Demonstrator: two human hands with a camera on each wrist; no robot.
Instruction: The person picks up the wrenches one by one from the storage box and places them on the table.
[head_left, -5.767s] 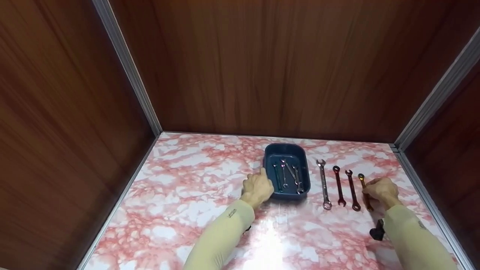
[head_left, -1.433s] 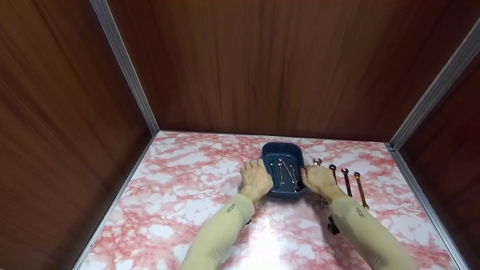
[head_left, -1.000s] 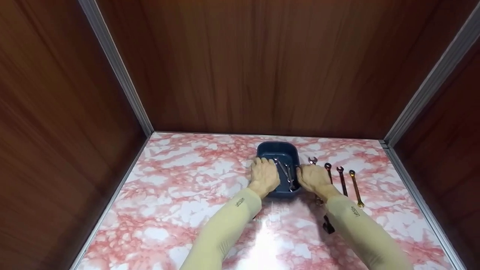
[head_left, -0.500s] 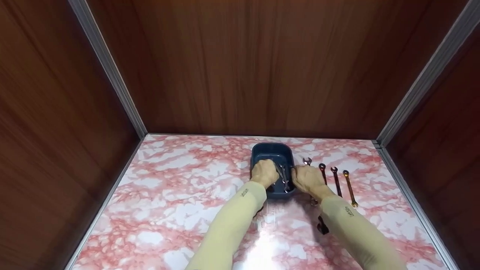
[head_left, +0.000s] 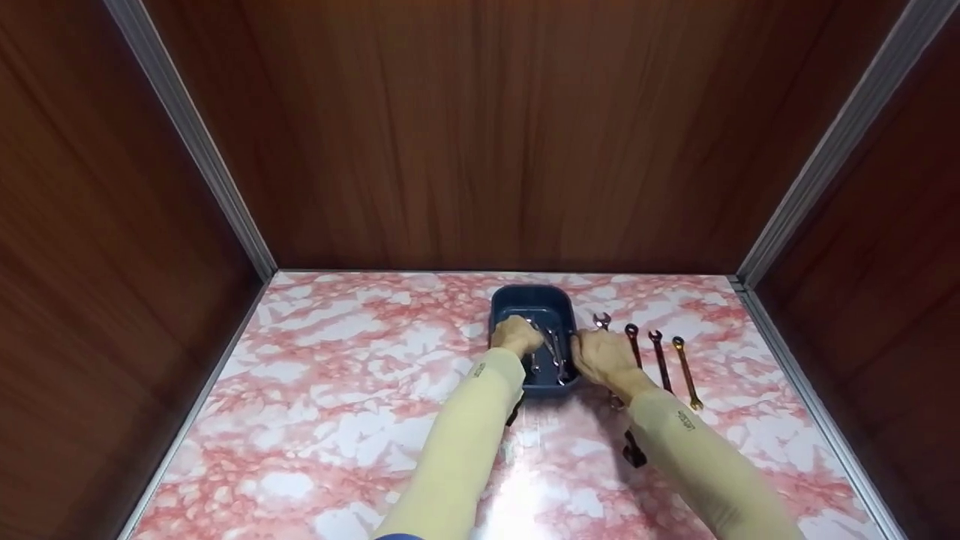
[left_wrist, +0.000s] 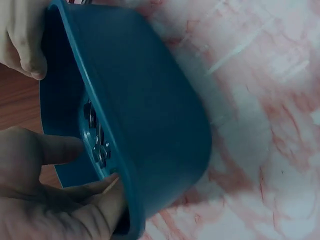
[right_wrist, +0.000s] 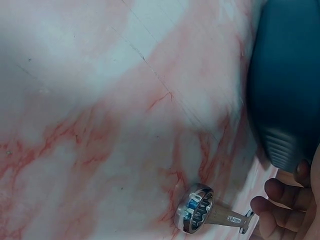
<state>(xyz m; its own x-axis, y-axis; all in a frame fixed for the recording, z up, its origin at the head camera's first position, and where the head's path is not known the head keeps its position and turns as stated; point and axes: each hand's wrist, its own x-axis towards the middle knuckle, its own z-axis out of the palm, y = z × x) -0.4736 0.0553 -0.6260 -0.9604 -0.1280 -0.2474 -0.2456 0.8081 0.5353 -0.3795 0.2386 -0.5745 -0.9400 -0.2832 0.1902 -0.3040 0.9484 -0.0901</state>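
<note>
My left hand reaches over the left side of a dark blue plastic bin. In the left wrist view, its thumb and fingers stand apart and the fingertips dip inside the rim; nothing visible is between them. Several small wrenches lie on the bin floor, some hidden by that hand. My right hand grips the bin's right wall. Beneath the right hand and forearm lies a large silver combination wrench, its middle hidden; the right wrist view shows its ring end up close.
Right of the silver wrench, a red wrench, a dark red wrench and a gold wrench lie side by side. The marbled pink-and-white tabletop is bounded by brown wood-grain panels with metal edging.
My right hand has left the gold wrench, now lying on the table, and moved to the bin's right side. The left hand has gone from the left rim into the bin. The view has shifted.
</note>
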